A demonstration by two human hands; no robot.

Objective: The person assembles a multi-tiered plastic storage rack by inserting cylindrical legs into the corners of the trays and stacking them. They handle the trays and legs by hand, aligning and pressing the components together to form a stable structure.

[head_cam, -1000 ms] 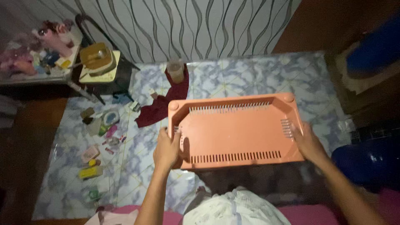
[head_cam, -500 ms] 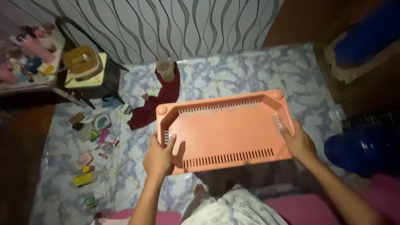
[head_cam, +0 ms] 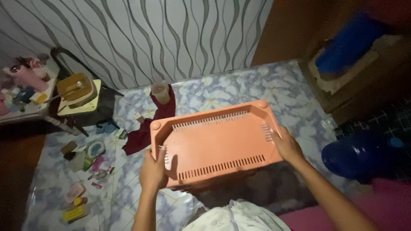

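The orange plastic tray (head_cam: 218,143) looks light and stiff, its slotted walls offering grip. The left hand (head_cam: 153,173) and right hand (head_cam: 287,147) clamp their fingers on its short ends.

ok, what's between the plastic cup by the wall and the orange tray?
In the head view, the dark red cloth on the tiled floor runs from the cup down toward the tray.
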